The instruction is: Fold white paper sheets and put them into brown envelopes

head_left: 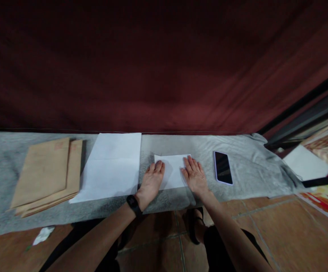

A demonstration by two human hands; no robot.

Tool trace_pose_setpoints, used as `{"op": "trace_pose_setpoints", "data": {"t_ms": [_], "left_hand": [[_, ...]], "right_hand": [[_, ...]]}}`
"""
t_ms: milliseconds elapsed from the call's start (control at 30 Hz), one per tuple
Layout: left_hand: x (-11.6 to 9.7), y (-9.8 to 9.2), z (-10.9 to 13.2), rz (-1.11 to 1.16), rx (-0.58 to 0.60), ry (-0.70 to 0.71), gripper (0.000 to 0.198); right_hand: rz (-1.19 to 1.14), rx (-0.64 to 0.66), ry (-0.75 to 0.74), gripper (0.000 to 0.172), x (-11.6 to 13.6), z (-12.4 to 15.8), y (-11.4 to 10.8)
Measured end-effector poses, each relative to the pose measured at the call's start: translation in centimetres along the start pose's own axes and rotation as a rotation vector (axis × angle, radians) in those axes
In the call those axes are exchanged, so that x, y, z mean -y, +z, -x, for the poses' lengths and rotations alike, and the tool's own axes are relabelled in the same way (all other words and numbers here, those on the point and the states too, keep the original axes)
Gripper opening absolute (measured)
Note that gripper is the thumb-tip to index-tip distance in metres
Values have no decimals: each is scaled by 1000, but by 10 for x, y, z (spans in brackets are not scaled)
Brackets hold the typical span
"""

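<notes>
A small folded white paper (173, 168) lies on the grey cloth-covered table (245, 162). My left hand (151, 182) rests flat on the paper's left edge, fingers stretched out together. My right hand (194, 175) lies flat on its right edge, fingers slightly spread. Neither hand grips anything. A black band sits on my left wrist.
A stack of white sheets (111, 166) lies left of the folded paper, and brown envelopes (47, 175) lie further left. A dark phone (223, 167) rests face up to the right. A dark red curtain (164, 64) hangs behind the table. A crumpled white scrap (43, 235) lies on the tiled floor.
</notes>
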State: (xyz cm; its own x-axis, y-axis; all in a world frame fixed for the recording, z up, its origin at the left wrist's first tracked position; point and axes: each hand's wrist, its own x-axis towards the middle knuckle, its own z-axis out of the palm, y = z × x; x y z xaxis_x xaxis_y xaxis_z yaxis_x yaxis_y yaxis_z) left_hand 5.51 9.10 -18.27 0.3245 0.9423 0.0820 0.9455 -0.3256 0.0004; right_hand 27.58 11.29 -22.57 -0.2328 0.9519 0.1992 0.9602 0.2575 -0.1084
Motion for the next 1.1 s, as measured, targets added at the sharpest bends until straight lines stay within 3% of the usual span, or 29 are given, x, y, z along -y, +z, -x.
{"op": "trace_pose_setpoints", "data": {"t_ms": [233,367,567,667,933,1100], "left_hand": [[1,-3,1,-33,10,7,56],[2,-4,2,-29,0,7,57],[4,-2,1,-12,6,17,57],[5,0,0,25,-6,14,58],[11,0,1,62,-21,30,54],[18,11,-2,113,-10,44,53]], "right_hand": [[35,-48,72,56,-16,2,5],[27,-126,77,55,-7,3,-1],[-67,-54,-165,56,30,12,-8],[-77,-28,-202,55,36,15,-6],[-33,-23,-85,57,10,13,-2],[-9,-42,-32,57,2,14,0]]}}
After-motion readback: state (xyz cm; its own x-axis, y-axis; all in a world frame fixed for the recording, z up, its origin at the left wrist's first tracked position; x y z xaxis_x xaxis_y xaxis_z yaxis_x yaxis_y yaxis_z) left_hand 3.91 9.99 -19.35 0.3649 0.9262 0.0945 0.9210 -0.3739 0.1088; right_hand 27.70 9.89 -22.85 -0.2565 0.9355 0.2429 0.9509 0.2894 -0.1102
